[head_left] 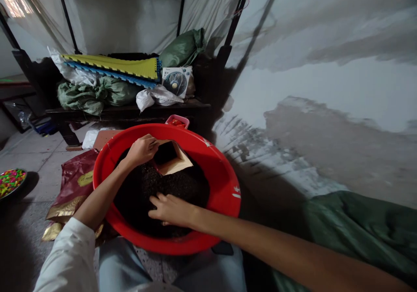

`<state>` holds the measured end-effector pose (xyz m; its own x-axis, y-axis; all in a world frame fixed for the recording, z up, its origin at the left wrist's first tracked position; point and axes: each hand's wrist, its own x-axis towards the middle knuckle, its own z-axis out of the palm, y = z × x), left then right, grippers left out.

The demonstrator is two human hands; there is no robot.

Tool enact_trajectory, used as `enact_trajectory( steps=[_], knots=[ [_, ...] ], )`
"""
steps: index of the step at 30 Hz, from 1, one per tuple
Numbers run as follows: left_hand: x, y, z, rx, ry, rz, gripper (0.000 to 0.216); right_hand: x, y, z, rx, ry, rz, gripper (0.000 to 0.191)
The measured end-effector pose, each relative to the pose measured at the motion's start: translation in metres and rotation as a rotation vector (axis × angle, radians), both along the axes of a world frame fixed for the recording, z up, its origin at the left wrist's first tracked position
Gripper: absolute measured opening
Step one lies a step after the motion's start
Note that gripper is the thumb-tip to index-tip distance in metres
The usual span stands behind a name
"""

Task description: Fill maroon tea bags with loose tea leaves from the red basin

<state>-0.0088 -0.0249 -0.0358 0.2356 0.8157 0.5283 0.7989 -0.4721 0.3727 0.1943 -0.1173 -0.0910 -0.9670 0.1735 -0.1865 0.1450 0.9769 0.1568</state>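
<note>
Head view: both hands worked inside a red basin of dark loose material.
The left hand gripped an open paper bag at its mouth; the right hand lay spread, palm down, on the material.

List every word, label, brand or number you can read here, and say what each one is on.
Nothing reads clearly.
Maroon and gold bag on the floor: a gold oval label with dark lettering, too blurred to read.
White fan box on the bench: a fan picture with small print, too small to read.
Red basin: white marks on the rim, not legible.
Brown paper pouch in the left hand: no print visible.
</note>
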Motion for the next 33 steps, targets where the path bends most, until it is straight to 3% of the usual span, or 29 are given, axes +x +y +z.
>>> enact_trajectory(
  steps=[5, 8, 10, 12, 16, 20, 21, 24, 27, 33],
  knots=[
    [-0.001, 0.001, -0.003, 0.004, -0.004, 0.023, 0.029, 0.004, 0.014, 0.055, 0.2, 0.294, 0.01, 0.031],
    [-0.004, 0.002, -0.004, -0.004, -0.032, 0.02, 0.026, 0.003, 0.041, 0.081, 0.237, 0.405, -0.203, 0.035],
    [-0.007, 0.003, -0.005, 0.006, -0.067, 0.002, 0.022, 0.003, 0.056, 0.089, 0.207, 0.444, -0.385, 0.044],
    [-0.01, 0.006, -0.006, 0.025, -0.103, -0.01, 0.021, 0.002, 0.063, 0.09, 0.171, 0.499, -0.467, 0.053],
    [-0.011, 0.012, -0.008, 0.037, -0.123, 0.034, 0.027, -0.006, 0.046, 0.078, 0.18, 0.604, -0.333, 0.042],
    [-0.009, 0.014, -0.009, 0.051, -0.117, 0.08, 0.03, -0.027, 0.02, 0.044, 0.041, 0.34, 0.027, 0.033],
    [-0.009, 0.013, -0.009, 0.056, -0.111, 0.077, 0.031, -0.033, 0.016, 0.031, -0.007, 0.294, 0.054, 0.034],
    [-0.01, 0.013, -0.009, 0.065, -0.096, 0.07, 0.031, -0.047, 0.009, -0.01, -0.19, 0.218, 0.063, 0.053],
    [-0.011, 0.013, -0.009, 0.06, -0.087, 0.075, 0.03, -0.045, 0.005, -0.036, -0.296, 0.107, 0.058, 0.056],
    [-0.011, 0.012, -0.009, 0.042, -0.087, 0.071, 0.031, 0.0, 0.008, -0.031, -0.403, -0.137, -0.152, 0.055]
  ],
)
